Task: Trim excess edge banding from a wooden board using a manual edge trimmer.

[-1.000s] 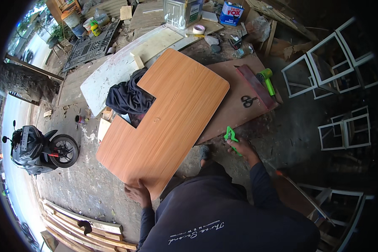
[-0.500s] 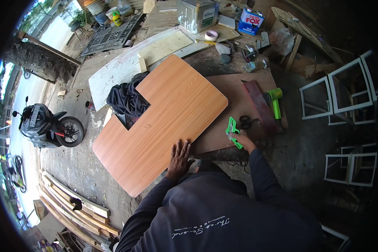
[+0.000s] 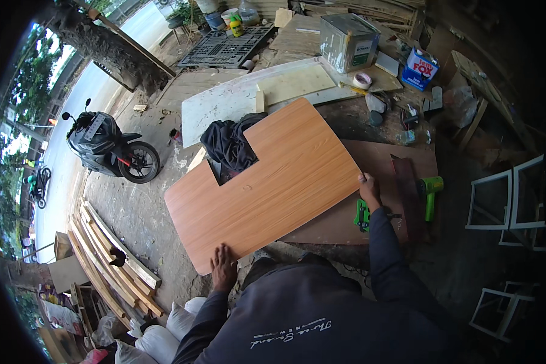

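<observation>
A wood-grain panel with rounded corners and a rectangular notch lies tilted across the bench in front of me. My left hand rests on its near left edge, fingers apart on the surface. At the right corner, my right hand grips the panel's edge, thumb on top. Beside my right wrist a green hand tool lies on the brown sheet; my sleeve partly covers the scissors. A dark crumpled cloth shows through the notch.
A dark red angled strip and a green heat gun-like tool lie to the right. Behind are a metal can, a blue tin and a tape roll. A motorcycle and timber strips are at left.
My right hand has let go of the green tool, which now lies on the brown sheet, and has taken hold of the panel's right corner. My left hand has slid left along the near edge.
</observation>
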The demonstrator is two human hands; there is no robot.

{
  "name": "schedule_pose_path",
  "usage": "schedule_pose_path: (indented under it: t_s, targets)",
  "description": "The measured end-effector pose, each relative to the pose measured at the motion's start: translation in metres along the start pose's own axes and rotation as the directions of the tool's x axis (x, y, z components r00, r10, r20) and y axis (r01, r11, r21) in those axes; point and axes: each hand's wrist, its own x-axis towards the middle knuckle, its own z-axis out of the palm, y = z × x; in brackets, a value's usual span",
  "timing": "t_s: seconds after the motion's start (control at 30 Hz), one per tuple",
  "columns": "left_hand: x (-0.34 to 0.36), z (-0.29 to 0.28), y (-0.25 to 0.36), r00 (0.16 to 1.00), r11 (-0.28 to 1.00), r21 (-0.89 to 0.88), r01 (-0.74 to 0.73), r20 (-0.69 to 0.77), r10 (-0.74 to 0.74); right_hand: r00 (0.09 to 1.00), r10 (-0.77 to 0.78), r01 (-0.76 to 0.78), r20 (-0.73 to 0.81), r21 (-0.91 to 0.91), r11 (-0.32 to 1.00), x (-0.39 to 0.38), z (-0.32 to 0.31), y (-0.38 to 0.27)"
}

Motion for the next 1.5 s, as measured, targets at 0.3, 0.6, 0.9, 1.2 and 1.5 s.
schedule_pose_path:
  t_s: [0.3, 0.6, 0.9, 1.2, 1.5]
  targets:
    - [0.033, 0.032, 0.049, 0.965, 0.956, 0.186, -0.229, -0.086, 0.248, 0.932, 0.295, -0.363, 0.212, 0.576, 0.733, -0.005, 0.003, -0.002]
    - [0.045, -0.124, 0.058, 0.835, 0.905, 0.175, -0.387, -0.35, 0.424, 0.997, 0.031, -0.077, 0.074, 0.782, 0.618, -0.023, -0.152, -0.141]
    - [0.141, -0.286, 0.015, 0.6, 0.899, 0.334, -0.283, -0.67, 0.437, 0.98, -0.195, 0.061, 0.023, 0.907, 0.416, 0.035, -0.219, -0.323]
    - [0.25, -0.369, 0.059, 0.477, 0.816, 0.458, -0.354, -0.661, 0.578, 0.949, -0.259, 0.265, -0.18, 0.899, 0.349, 0.091, -0.202, -0.404]
    - [0.365, -0.421, 0.073, 0.512, 0.839, 0.248, -0.484, -0.698, 0.501, 0.847, -0.383, 0.523, -0.368, 0.448, 0.725, 0.059, -0.109, -0.503]
